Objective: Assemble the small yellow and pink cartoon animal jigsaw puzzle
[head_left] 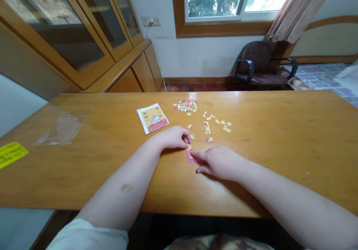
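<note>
My left hand (177,137) is closed, fingertips pinched at a small yellow puzzle piece (189,146) on the upper edge of a pink joined puzzle section (191,158). With its index finger stretched out, my right hand (220,161) touches that section from the right; the thumb is held apart, and the palm covers part of the pink pieces. Just beyond the hands lie a few loose yellow pieces (193,136), a joined yellow strip (206,127) and a small piece (209,139). A picture card (153,119) of the design rests left of them.
Farther back is a pile of puzzle pieces (187,106), with a scattered row of yellow pieces (223,122) to its right. A clear plastic bag (62,128) and a yellow label (11,154) lie at the left. Beyond the wooden table (279,130) stands an office chair (256,63).
</note>
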A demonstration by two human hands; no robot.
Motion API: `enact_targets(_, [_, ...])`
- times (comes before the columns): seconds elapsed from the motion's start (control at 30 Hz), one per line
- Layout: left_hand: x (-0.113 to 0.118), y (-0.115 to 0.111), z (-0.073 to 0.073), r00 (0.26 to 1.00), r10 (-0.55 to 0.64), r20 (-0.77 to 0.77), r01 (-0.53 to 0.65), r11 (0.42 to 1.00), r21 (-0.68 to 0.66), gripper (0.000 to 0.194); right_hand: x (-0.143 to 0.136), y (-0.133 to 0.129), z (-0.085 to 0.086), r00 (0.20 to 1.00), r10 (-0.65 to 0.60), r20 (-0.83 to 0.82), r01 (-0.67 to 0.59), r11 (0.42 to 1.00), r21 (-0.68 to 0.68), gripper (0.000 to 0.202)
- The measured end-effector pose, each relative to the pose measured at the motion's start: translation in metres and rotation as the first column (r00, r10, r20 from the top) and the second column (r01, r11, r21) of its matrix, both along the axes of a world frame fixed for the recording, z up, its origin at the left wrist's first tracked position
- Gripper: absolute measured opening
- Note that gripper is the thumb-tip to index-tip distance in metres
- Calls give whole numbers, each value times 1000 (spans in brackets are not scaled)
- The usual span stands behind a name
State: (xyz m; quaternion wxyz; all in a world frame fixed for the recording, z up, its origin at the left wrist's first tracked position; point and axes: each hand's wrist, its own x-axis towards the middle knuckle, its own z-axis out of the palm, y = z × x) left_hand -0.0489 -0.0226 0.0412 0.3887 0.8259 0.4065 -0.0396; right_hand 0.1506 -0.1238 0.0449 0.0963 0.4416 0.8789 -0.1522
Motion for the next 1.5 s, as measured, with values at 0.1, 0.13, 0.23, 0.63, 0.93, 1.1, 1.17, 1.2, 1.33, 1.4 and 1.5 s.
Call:
enact_targets(0.1, [1, -2, 3, 1000, 4, -9, -4, 1000, 2, 21, 0, -1, -2, 1000, 8, -6, -8, 1000, 12, 57])
enact_targets(0.13, [1, -2, 4, 1000, 3, -17, -3, 1000, 4, 21, 0, -1, -3, 1000, 11, -10, -11, 1000, 18, 57])
enact_targets(0.23, [2, -4, 5, 999, 4, -38, -3, 1000, 9, 20, -1, 0, -5, 1000, 17, -21, -17, 999, 31, 55])
enact_targets(0.63, [5, -8, 9, 997, 52, -66, -47, 997, 69, 11, -4, 11, -7, 991, 91, -95, -81, 992, 99, 42])
enact_targets(0.93, [4, -7, 10, 996, 56, -70, -52, 997, 56, 13, 4, 19, -3, 987, 24, -160, 4, 986, 169, 36])
enact_targets(1.1, [3, -8, 11, 996, 72, -46, -71, 997, 27, 13, 55, 50, 0, 946, -316, -71, 319, 874, 367, 31])
enact_targets(1.17, [5, -8, 12, 994, 104, -40, -102, 993, 54, 12, 80, 64, -3, 926, -377, -15, 354, 857, 374, 35])
enact_targets(1.2, [6, -9, 12, 992, 124, -35, -121, 989, 81, 12, 90, 70, -6, 916, -401, -3, 375, 855, 358, 38])
enact_targets(1.33, [14, -13, 10, 982, 186, -43, -168, 948, 269, 23, 113, 84, -19, 907, -420, -24, 412, 877, 246, 43])
enact_targets(1.4, [22, -20, 8, 983, 170, -64, -134, 916, 377, 27, 115, 87, -22, 894, -446, -35, 441, 864, 243, 39])
enact_targets(1.5, [34, -38, 8, 996, 49, -79, -5, 879, 477, 32, 115, 88, -23, 866, -500, -29, 489, 832, 261, 34])
